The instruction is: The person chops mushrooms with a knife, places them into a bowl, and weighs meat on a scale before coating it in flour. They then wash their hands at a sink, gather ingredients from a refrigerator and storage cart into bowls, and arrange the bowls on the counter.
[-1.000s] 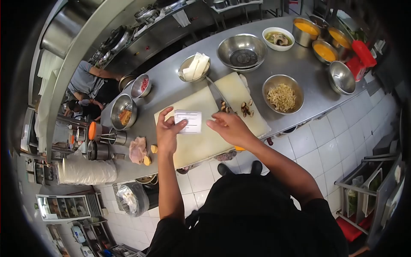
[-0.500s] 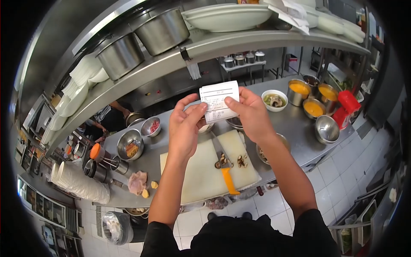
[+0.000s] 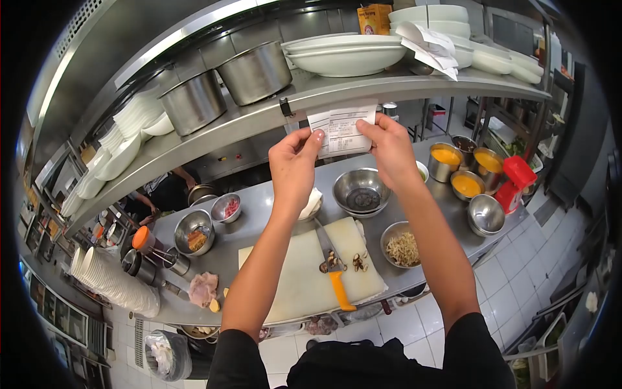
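Note:
A printed paper receipt (image 3: 341, 134) is stretched between my two hands, up at the front edge of the steel shelf (image 3: 414, 87). My left hand (image 3: 295, 163) pinches its left side, thumb on the paper's face. On the right side my right hand (image 3: 391, 149) pinches it the same way. Below, a white cutting board (image 3: 291, 275) lies on the steel counter. A knife with an orange handle (image 3: 341, 291) rests on it, with dark sliced pieces (image 3: 358, 262) beside and on the blade.
Steel bowls (image 3: 361, 191) stand behind the board; another bowl holds sprouts (image 3: 403, 249). Raw meat (image 3: 203, 289) lies to the left near stacked paper cups (image 3: 116, 282). Orange liquid fills several pots (image 3: 446, 155) at right. Pots (image 3: 256, 74) and white plates (image 3: 350, 58) crowd the shelf.
Both hands have lifted the receipt up and slightly right, toward the shelf edge. The camera view has shifted, showing more of the shelf top and the bowls behind the board.

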Demonstrator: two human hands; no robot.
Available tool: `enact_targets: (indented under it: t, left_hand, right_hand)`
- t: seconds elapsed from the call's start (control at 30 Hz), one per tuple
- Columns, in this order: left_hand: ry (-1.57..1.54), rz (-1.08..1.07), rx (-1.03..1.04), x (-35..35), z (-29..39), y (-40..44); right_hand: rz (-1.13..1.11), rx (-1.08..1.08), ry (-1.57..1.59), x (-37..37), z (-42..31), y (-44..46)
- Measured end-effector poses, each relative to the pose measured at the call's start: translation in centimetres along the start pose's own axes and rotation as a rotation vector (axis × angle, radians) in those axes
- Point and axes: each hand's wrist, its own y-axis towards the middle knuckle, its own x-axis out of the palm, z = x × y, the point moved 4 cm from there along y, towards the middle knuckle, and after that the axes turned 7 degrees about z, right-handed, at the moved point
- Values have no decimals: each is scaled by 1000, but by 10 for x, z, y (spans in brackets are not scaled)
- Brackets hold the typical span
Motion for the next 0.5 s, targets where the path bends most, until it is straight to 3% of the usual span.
enact_targets:
  t: [0.5]
  left_hand:
    - [-17,163,-8,-2,5,15]
  right_hand:
    - [216,-205,-160,-7,-15,11]
